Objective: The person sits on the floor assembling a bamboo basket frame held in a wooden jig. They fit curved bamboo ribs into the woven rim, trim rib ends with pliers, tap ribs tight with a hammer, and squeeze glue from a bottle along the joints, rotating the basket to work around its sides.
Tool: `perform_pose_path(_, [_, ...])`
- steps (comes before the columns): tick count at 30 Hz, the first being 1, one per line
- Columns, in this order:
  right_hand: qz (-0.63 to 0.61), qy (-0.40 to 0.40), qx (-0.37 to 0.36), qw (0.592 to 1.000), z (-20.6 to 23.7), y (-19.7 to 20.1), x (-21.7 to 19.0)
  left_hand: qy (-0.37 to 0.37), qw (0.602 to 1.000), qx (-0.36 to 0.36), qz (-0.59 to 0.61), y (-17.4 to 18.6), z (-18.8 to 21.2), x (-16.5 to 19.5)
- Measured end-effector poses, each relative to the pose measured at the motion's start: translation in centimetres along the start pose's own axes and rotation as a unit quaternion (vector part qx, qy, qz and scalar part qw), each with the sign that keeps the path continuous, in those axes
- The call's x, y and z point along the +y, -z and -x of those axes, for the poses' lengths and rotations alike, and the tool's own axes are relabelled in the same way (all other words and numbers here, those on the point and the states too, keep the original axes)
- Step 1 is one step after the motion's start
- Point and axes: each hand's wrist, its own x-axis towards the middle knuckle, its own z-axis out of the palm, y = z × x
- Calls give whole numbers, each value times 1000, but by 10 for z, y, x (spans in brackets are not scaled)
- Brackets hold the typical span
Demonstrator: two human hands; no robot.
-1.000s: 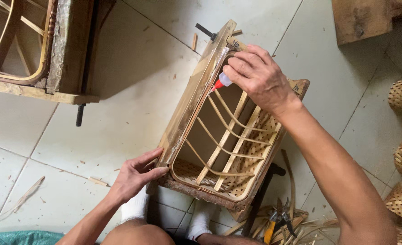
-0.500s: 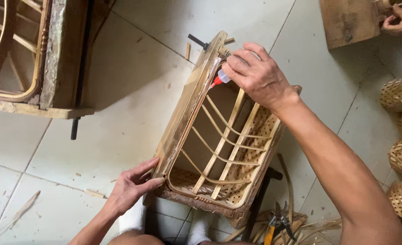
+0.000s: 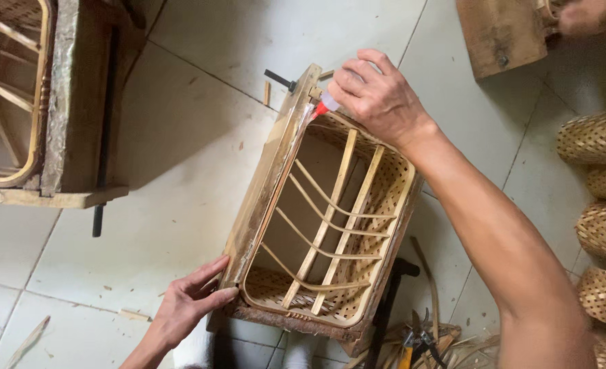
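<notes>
- The right hand [image 3: 378, 96] was closed around a small glue bottle [image 3: 325, 106] with a red nozzle, its tip pressed against the far corner of the woven basket [image 3: 385, 198], where the rim met the wooden mould frame [image 3: 262, 184].
- The left hand [image 3: 187, 304] was not clenched: fingers lay spread and flat against the near left corner of the wooden mould frame, steadying it without wrapping round anything.
- The woven basket sat inside the frame, tilted on the tiled floor [image 3: 180, 157], its opening toward the camera; bent cane ribs [image 3: 323, 225] and two straight slats crossed its inside.
- A dark metal clamp handle [image 3: 279, 80] stuck out past the far corner of the frame, just beside the glue tip.
- At the floor's right edge, finished woven baskets [image 3: 600, 184] stood in a stack, well apart from the hands.
- By the near edge of the floor, pliers with yellow handles [image 3: 412, 345] lay among loose cane strips [image 3: 467, 348].
- At the left edge stood another wooden frame [image 3: 64, 116] with a cane piece in it.
- In the far right corner lay a wooden block [image 3: 501, 34], with another person's hand [image 3: 590, 15] just beside it.
</notes>
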Motion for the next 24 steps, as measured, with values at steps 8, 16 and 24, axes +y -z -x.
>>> perform_pose_path(8, [16,-91,26,995,36,-9,14,-2,1000,-2,-1,-2,0,0])
perform_pose_path(16, [-124,-361,-16,924,102,18,-69,14,1000,6,-11,-8,7,7])
perform_pose_path(24, [-90,-354,8,931,87,28,-82,8,999,15,-48,-16,12,16])
